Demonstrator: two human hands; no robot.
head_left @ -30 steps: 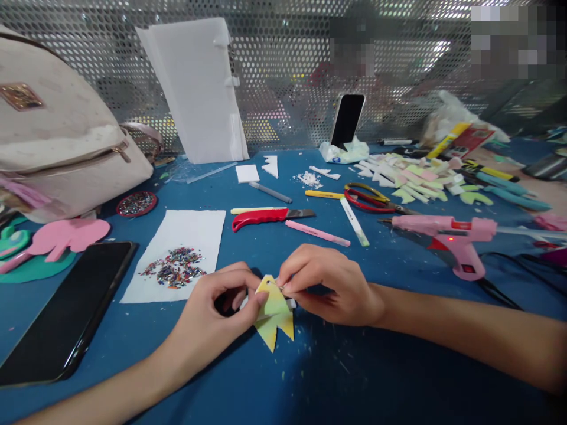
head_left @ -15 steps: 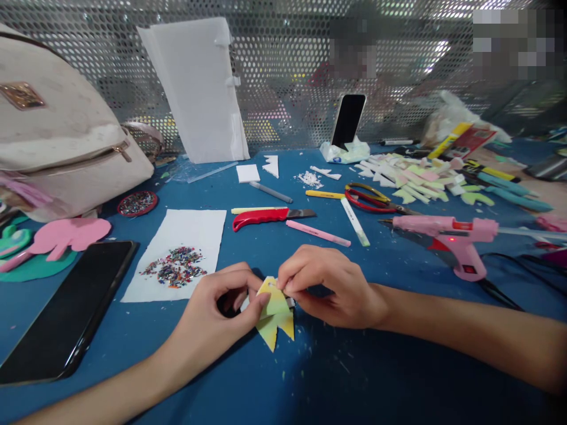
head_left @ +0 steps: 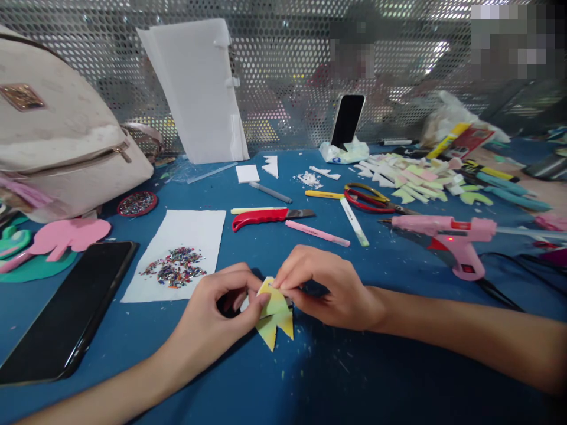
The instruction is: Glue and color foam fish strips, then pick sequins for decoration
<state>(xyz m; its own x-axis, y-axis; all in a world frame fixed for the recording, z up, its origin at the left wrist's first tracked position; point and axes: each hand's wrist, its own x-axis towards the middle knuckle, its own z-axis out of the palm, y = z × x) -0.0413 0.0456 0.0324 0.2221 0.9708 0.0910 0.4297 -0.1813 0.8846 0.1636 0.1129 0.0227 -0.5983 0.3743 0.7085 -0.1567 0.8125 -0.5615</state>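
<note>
My left hand (head_left: 225, 301) pinches a yellow-green cutout (head_left: 277, 310) between thumb and fingers. Notched points form the cutout's lower edge, and a small hole shows near its top. My right hand (head_left: 330, 286) has thumb and forefinger pressed together at the top of the cutout, right by the hole; what they hold, if anything, is too small to make out. Just beyond the hands lie a pink highlighter (head_left: 317, 233) and a red-handled knife (head_left: 270, 218). Left of them, a white paper sheet (head_left: 195, 223) bears a heap of colourful small beads (head_left: 177, 268).
A pink glue gun (head_left: 443, 227), its red light lit, rests at right with its cord. Scissors (head_left: 370, 200) and a pile of foam scraps (head_left: 416, 174) lie behind it. A black phone (head_left: 66, 313) and a cream backpack (head_left: 66, 130) occupy the left side.
My right thumb and forefinger have shifted slightly left, over the hole at the cutout's top. The left hand and the cutout stay practically in place.
</note>
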